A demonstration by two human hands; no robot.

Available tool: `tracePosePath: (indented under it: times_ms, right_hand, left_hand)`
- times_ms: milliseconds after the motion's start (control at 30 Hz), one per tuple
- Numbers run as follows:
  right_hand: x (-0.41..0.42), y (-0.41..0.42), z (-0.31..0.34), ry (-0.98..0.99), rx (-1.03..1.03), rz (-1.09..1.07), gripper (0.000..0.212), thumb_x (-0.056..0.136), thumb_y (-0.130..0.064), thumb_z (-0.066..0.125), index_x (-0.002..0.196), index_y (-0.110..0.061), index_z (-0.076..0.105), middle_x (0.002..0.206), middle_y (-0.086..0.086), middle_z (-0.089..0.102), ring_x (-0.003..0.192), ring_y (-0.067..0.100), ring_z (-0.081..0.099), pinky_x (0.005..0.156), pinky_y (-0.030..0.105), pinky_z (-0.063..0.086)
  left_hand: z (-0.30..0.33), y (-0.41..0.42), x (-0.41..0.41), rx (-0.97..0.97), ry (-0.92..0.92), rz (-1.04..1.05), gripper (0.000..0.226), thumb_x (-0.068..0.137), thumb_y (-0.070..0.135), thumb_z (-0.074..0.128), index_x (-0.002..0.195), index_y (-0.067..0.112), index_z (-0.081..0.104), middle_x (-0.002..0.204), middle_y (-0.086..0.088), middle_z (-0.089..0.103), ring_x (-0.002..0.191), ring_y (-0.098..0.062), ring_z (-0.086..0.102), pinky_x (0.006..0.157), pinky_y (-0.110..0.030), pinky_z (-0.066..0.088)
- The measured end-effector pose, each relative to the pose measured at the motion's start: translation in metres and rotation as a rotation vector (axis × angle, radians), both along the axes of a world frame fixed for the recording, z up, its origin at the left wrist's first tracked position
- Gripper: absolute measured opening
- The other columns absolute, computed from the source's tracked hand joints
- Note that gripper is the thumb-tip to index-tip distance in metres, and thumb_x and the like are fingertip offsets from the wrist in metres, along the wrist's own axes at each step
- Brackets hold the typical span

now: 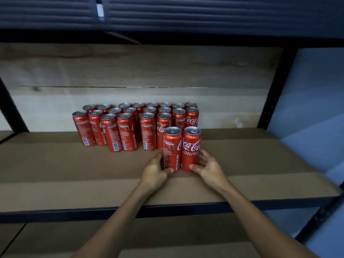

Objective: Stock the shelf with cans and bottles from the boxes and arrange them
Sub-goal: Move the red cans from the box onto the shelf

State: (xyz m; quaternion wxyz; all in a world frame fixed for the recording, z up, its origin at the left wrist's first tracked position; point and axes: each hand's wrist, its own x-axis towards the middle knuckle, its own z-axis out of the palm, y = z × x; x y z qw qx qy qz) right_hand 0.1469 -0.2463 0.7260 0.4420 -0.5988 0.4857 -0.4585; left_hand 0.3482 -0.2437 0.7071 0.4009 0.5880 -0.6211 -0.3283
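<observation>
Two tall red cola cans stand side by side on the brown shelf board point(74, 164), just in front of the right end of a block of several red cans point(130, 125). My left hand point(155, 171) grips the left can point(172, 148) near its base, thumb across the front. My right hand point(206, 167) grips the right can point(190, 148) the same way, fingers curled round its right side. Both cans are upright and touch each other. The block behind stands in three rows against the wooden back panel.
The shelf's dark metal front rail point(167, 208) runs under my forearms. A black upright post point(275, 86) stands at the right, a slanted brace point(11, 107) at the left. Another brown board point(55, 237) lies below. The upper shelf point(186, 13) overhangs.
</observation>
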Motion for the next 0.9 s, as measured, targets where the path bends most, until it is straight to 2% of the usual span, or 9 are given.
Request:
tracePosePath:
  times_ms: [67,233,300,367,467,600,667,767,900]
  right_hand:
    - [0.000,-0.006,-0.002,0.001,0.017,-0.018,0.063,0.083,0.009,0.069,0.138,-0.007,0.044,0.125,0.005,0.056,0.110,0.013,0.055,0.076,0.005,0.047]
    - [0.003,-0.030,-0.004,-0.052,0.041,-0.130,0.066,0.078,0.011,0.073,0.137,-0.003,0.045,0.128,0.012,0.058,0.110,0.017,0.056,0.091,0.026,0.045]
    - [0.003,-0.042,-0.006,-0.068,0.035,-0.154,0.064,0.079,0.011,0.071,0.136,-0.002,0.046,0.127,0.012,0.059,0.108,0.016,0.057,0.093,0.028,0.046]
    - [0.003,-0.054,-0.009,-0.053,0.012,-0.162,0.061,0.081,0.011,0.069,0.137,-0.005,0.048,0.127,0.011,0.061,0.109,0.018,0.059,0.098,0.034,0.048]
    - [0.004,-0.069,-0.014,-0.005,-0.039,-0.146,0.061,0.082,0.007,0.068,0.137,-0.012,0.050,0.121,0.001,0.062,0.116,0.022,0.061,0.104,0.042,0.047]
    - [0.006,-0.090,-0.028,0.035,-0.105,-0.157,0.064,0.077,-0.007,0.068,0.137,-0.023,0.051,0.120,-0.007,0.065,0.113,0.016,0.063,0.103,0.047,0.048]
    - [0.008,-0.096,-0.031,0.032,-0.110,-0.171,0.063,0.079,-0.006,0.070,0.136,-0.023,0.052,0.117,-0.006,0.066,0.111,0.016,0.064,0.102,0.047,0.049]
    - [0.012,-0.107,-0.038,0.030,-0.115,-0.246,0.063,0.074,-0.019,0.074,0.133,-0.026,0.054,0.118,-0.002,0.068,0.106,0.018,0.066,0.098,0.048,0.052]
    - [0.018,-0.118,-0.045,0.071,-0.100,-0.350,0.061,0.069,-0.027,0.077,0.126,-0.028,0.058,0.113,0.002,0.071,0.098,0.020,0.069,0.091,0.045,0.055]
  left_hand:
    - [0.001,-0.006,-0.004,0.022,-0.011,0.064,0.078,0.068,0.029,0.080,0.139,0.026,0.048,0.135,0.002,0.059,0.120,-0.017,0.059,0.106,-0.043,0.046]
    - [0.010,-0.022,-0.028,-0.024,-0.041,0.200,0.069,0.065,0.022,0.089,0.127,0.014,0.059,0.122,-0.003,0.067,0.107,-0.018,0.065,0.099,-0.035,0.051]
    - [0.013,-0.029,-0.039,-0.026,-0.055,0.270,0.069,0.064,0.024,0.091,0.124,0.012,0.058,0.121,-0.005,0.067,0.107,-0.022,0.065,0.094,-0.032,0.051]
    - [0.014,-0.036,-0.049,-0.040,-0.068,0.329,0.076,0.061,0.030,0.092,0.123,0.012,0.052,0.124,-0.009,0.065,0.110,-0.026,0.063,0.095,-0.038,0.051]
    - [0.017,-0.045,-0.062,-0.095,-0.093,0.391,0.082,0.062,0.032,0.091,0.125,0.010,0.044,0.130,-0.013,0.058,0.116,-0.032,0.059,0.098,-0.042,0.049]
    - [0.020,-0.051,-0.071,-0.135,-0.086,0.446,0.074,0.067,0.031,0.088,0.122,0.010,0.043,0.130,-0.014,0.058,0.115,-0.032,0.058,0.094,-0.040,0.047]
    - [0.021,-0.053,-0.074,-0.153,-0.067,0.452,0.071,0.068,0.029,0.087,0.121,0.010,0.044,0.130,-0.012,0.058,0.114,-0.031,0.058,0.093,-0.039,0.047]
    - [0.018,-0.057,-0.073,-0.160,-0.038,0.431,0.066,0.070,0.027,0.087,0.120,0.011,0.045,0.128,-0.011,0.059,0.114,-0.030,0.060,0.096,-0.043,0.050]
    - [0.014,-0.059,-0.068,-0.128,-0.055,0.419,0.050,0.078,0.021,0.079,0.110,0.018,0.042,0.104,-0.011,0.067,0.094,-0.030,0.067,0.082,-0.042,0.054]
